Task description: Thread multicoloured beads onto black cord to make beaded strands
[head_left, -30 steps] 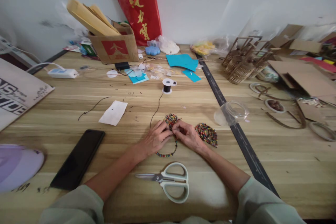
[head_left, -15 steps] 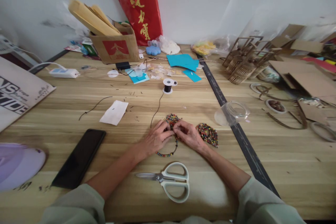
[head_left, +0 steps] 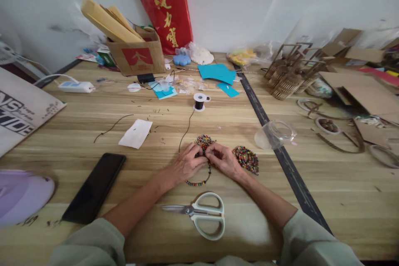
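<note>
My left hand (head_left: 189,161) and my right hand (head_left: 222,158) meet fingertip to fingertip, both pinched closed. Between them runs a beaded string, whose lower loop (head_left: 196,183) of small multicoloured beads curves out below my left hand; the exact spot under the fingertips is hidden. Just beyond the fingers lies a heap of multicoloured beads (head_left: 204,141). Beside my right hand rests a coiled bead strand (head_left: 246,159). From a spool of black cord (head_left: 199,102), a length of cord runs down toward my left hand. Scissors (head_left: 199,213) with pale handles lie nearer to me.
A black phone (head_left: 94,188) and a white paper piece (head_left: 135,134) lie to the left. A clear plastic container (head_left: 275,134) is at right, by a dark strip (head_left: 288,172). Small woven baskets (head_left: 288,77), a cardboard box (head_left: 135,56) and blue cards (head_left: 217,73) stand or lie farther back.
</note>
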`<state>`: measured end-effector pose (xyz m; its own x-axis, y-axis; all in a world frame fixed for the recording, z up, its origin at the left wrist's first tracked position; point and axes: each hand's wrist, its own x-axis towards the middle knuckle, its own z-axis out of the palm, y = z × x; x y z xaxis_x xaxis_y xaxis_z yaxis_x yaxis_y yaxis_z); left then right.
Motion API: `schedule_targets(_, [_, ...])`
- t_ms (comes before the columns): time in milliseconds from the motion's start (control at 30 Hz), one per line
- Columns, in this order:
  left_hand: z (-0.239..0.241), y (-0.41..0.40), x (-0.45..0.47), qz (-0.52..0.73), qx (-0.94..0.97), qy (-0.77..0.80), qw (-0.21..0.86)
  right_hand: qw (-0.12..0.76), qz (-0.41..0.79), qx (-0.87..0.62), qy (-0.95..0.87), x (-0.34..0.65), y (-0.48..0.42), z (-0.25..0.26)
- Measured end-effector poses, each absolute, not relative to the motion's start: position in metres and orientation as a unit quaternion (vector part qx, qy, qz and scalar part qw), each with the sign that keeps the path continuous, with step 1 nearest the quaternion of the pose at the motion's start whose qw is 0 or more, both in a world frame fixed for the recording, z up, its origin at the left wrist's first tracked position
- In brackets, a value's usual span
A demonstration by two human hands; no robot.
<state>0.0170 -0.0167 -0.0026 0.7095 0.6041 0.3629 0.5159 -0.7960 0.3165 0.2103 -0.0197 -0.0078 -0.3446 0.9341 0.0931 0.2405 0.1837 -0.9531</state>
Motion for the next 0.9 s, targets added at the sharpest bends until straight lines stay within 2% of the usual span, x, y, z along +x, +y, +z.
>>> schedule_targets(900, [-0.0015,-0.0158,0.0163,0.234,0.926,0.285,0.085,0.366,0.451,-0.438,-0.687,0.2104,-0.0200,-0.0100])
